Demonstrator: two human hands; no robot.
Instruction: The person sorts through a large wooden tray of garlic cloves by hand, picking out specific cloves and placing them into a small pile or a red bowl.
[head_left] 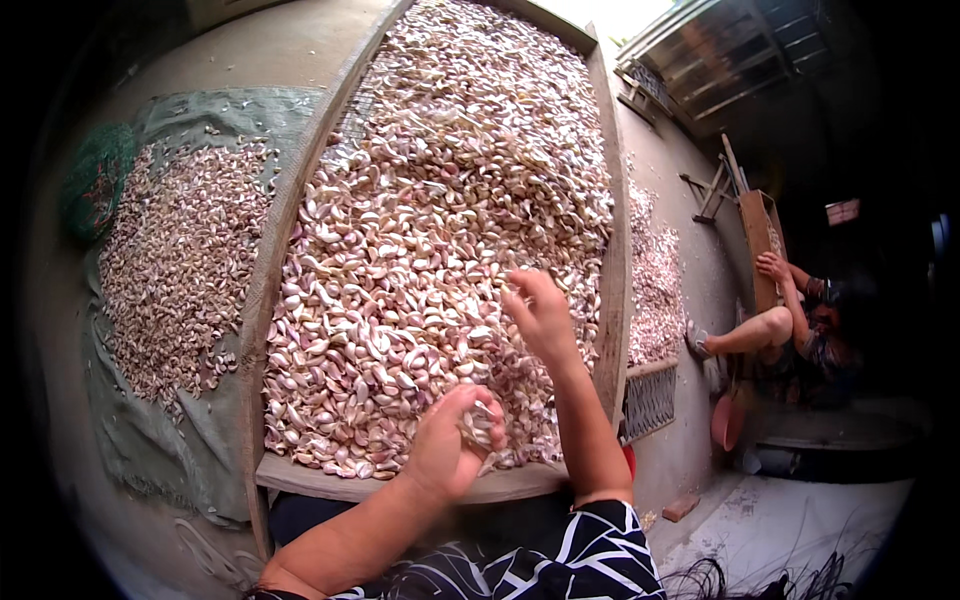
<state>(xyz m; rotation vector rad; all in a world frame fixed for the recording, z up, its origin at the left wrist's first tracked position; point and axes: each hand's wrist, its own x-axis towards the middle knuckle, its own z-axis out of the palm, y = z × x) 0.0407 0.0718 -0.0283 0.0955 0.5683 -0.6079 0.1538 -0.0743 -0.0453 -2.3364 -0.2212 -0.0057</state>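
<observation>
A long wooden-framed tray (pixel 268 300) stretches away in front of me, heaped with pinkish-white garlic cloves (pixel 385 260). Close to its near edge, my left hand (pixel 447 445) is curled palm-up around a few pale garlic cloves (pixel 480 425). My right hand (pixel 542 318) hovers over the heap, farther away and to the right. Its fingers are bent and apart, and I see nothing held in them. Below both hands the cloves lie loose, with a shaded dip between the hands.
On the left, more cloves (pixel 185 270) are spread over a green sheet (pixel 130 440), beside a green mesh bag (pixel 97 180). Cloves (pixel 655 290) also lie right of the tray. Farther right, another person (pixel 790 320) sits by a wooden box (pixel 757 240); a brick (pixel 681 508) lies nearby.
</observation>
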